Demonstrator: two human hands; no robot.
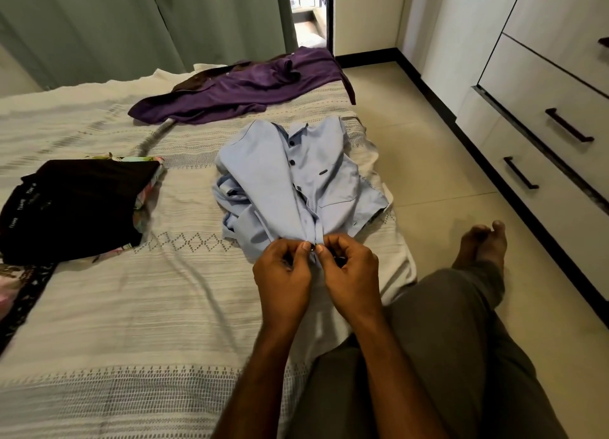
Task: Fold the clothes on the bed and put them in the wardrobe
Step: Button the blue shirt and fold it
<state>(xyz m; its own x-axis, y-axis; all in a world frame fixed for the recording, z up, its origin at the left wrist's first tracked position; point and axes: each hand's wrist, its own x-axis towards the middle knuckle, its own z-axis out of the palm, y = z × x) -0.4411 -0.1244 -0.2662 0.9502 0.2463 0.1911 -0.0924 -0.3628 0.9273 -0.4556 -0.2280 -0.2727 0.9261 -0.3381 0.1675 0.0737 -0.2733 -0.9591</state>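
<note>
A light blue shirt (293,178) with dark buttons lies face up near the bed's right edge, its collar pointing away from me. My left hand (283,274) and my right hand (351,274) meet at the shirt's lower front placket, and each pinches the cloth there at a button. A purple garment (237,89) lies spread out at the far end of the bed. On the left sits a stack of folded clothes (79,204) with a black piece on top. The white wardrobe (557,109) with black handles stands to the right.
The bed (131,306) has a pale patterned cover. My leg in grey trousers (445,339) and bare foot (481,244) rest at the bed's right edge. Tiled floor (425,161) runs between bed and wardrobe. Green curtains (148,20) hang behind, beside an open doorway (308,10).
</note>
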